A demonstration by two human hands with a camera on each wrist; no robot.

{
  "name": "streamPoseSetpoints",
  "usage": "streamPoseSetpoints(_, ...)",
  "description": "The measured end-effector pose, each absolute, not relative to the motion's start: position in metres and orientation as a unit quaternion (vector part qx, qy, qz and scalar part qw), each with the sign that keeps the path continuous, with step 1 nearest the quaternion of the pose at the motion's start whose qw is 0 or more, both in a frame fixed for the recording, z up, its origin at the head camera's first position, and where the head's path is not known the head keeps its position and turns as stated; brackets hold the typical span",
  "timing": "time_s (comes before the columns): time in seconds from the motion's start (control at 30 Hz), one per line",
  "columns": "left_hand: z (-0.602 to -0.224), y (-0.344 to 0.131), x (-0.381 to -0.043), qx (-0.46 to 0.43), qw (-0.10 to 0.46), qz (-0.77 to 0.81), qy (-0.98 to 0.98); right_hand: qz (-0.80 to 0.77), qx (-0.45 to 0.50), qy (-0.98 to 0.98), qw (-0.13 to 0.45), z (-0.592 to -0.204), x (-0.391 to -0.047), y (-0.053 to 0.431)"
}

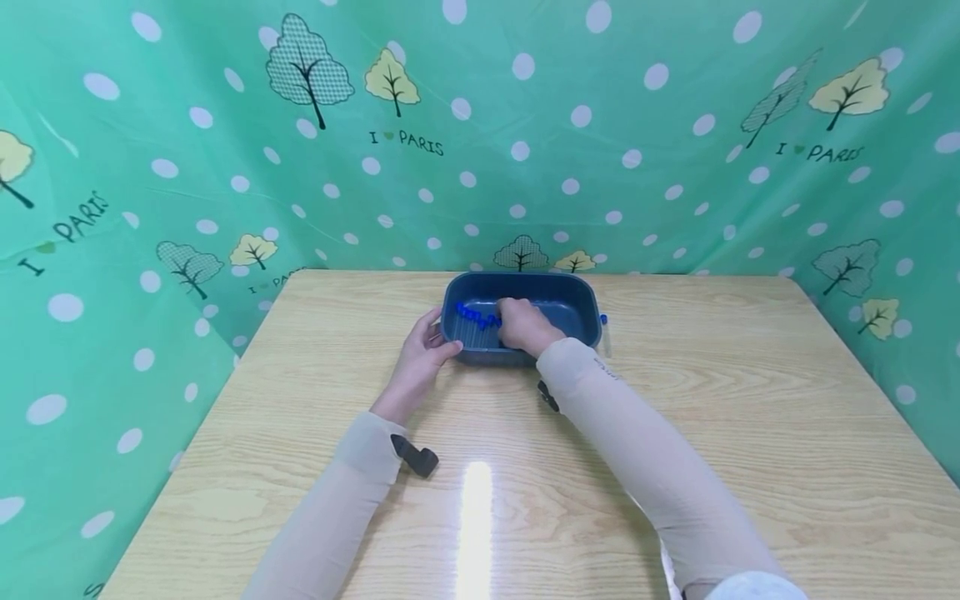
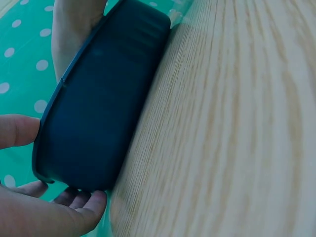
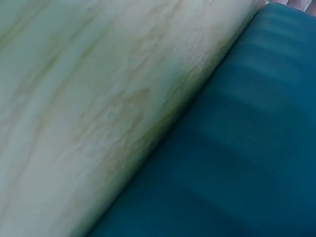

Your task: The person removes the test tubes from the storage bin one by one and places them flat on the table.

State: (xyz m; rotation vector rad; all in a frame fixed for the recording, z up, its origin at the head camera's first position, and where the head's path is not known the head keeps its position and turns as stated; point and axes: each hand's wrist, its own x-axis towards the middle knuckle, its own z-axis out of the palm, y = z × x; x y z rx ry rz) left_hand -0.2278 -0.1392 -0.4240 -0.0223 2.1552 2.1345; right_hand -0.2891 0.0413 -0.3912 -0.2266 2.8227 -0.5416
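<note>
A dark blue plastic basin [image 1: 570,312] stands at the back middle of the table. My left hand [image 1: 422,354] grips its left end, thumb over the rim and fingers against the outer wall; the left wrist view shows this thumb [image 2: 19,131] at the rim. Inside the basin, several clear tubes with blue caps [image 1: 472,314] lie side by side in a row. My right hand [image 1: 525,325] reaches down over the front wall to the right end of that row, its fingers bent downward. Its fingertips are hidden, and I cannot tell whether they pinch a tube.
Just outside the basin's right end lies one clear tube with a blue cap [image 1: 603,320]. The wooden table [image 1: 750,400] extends on both sides and toward me. Behind it hangs a green dotted cloth [image 1: 517,192], close to the basin's back rim.
</note>
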Motion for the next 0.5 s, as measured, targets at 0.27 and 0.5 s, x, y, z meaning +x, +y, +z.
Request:
streamPoseSetpoints(0.27,-0.4241,-0.1392,-0.2284,-0.004,0.052,0.704,0.708,-0.192,-0.096,0.969,0.126,-0.3943,-0.2927,0.0452)
streamPoseSetpoints(0.5,-0.4243,-0.1393,-0.2297,-0.01,0.055,0.702,0.709,-0.211,-0.115,0.963,0.12,-0.3946,-0.2948,0.0504)
